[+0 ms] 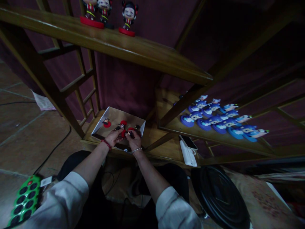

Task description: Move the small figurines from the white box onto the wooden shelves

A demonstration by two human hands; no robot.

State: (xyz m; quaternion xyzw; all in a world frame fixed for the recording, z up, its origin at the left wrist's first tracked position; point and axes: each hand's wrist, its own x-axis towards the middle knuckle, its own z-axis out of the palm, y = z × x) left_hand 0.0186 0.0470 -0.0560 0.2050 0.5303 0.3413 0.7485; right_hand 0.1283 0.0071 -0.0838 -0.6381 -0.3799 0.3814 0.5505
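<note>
A shallow white-edged cardboard box [105, 115] rests on the lower wooden shelf, with small figurines on red bases inside. My left hand [113, 138], with a red bead bracelet, reaches in over the front edge and is closed on a dark figurine [120, 127]. Beside it my right hand [135, 140], wearing a thin silver bracelet, is closed around another dark figurine [129, 134]. The fingers partly cover both figurines. One more figurine [106, 122] lies at the box's left side, apart from my hands.
Red-based figurines [129, 17] stand on the upper shelf [114, 39]. Several blue figurines [212, 122] fill the right shelf. A phone [188, 142] lies on a white object [187, 156] near the shelf edge. A round black stool [220, 197] and a green device [25, 198] are at floor level.
</note>
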